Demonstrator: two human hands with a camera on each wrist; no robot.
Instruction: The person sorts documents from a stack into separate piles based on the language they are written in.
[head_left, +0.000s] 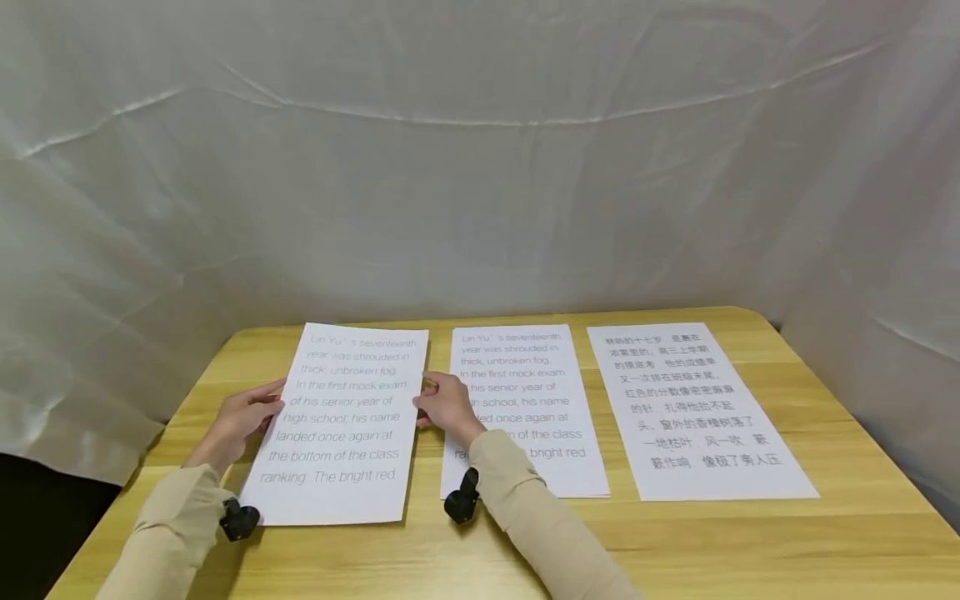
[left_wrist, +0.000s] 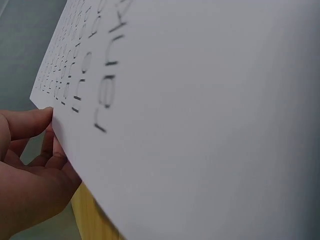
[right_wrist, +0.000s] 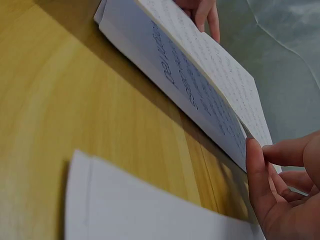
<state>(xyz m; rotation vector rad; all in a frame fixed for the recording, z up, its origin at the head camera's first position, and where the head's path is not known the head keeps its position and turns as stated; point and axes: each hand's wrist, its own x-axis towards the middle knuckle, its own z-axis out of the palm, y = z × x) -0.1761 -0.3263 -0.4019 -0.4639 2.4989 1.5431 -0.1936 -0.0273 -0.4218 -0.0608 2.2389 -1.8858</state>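
Observation:
A white sheet with English print (head_left: 337, 417) is held by its two side edges at the left of the table. My left hand (head_left: 238, 423) pinches its left edge; in the left wrist view the thumb of that hand (left_wrist: 32, 165) lies on top, fingers beneath. My right hand (head_left: 448, 404) pinches the right edge between thumb and fingers. The right wrist view shows the raised sheet (right_wrist: 215, 65) over another printed sheet (right_wrist: 145, 55), with my right hand (right_wrist: 285, 185) at its edge.
A second stack of English-printed paper (head_left: 525, 400) lies in the middle, partly under my right forearm. To the right lies a sheet with Chinese print (head_left: 697, 417). The wooden table (head_left: 720, 550) stands before a grey-white fabric backdrop (head_left: 480, 192).

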